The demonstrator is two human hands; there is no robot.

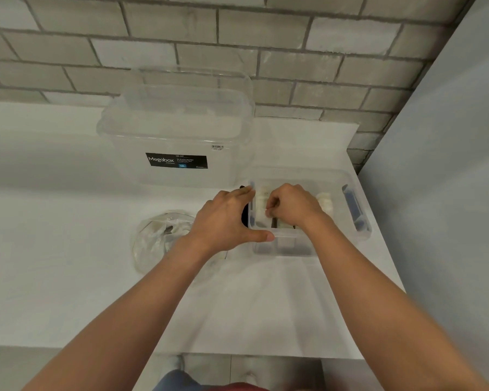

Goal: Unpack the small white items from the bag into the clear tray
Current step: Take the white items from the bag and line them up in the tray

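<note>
Both forearms reach out from the bottom edge over the white counter (54, 249) toward the clear tray (362, 232), which sits at the counter's right end, near the wall corner.

Left hand (226, 218) is spread wide: fingers pretty much straight against the tray's left wall, thumb laid along the near rim, so it's bracing that corner and not holding anything.

Right hand (291, 206) is down inside the tray with its fingers curled tight, pinching a small white item (260, 220) at the left end. Can't make out what the item actually is, too blurry.

Other white pieces (325, 203) sit further right in the tray, just past the right wrist. Tray also has a blue latch (353, 204) on its right side.

Crumpled clear bag (158, 238) lies on the counter left of the tray, partly under the left forearm, with something pale showing inside.

Behind all that is 1 big clear storage box (175, 136) with a black Megabox label, lid on, standing near the grey brick wall (266, 66).
</note>
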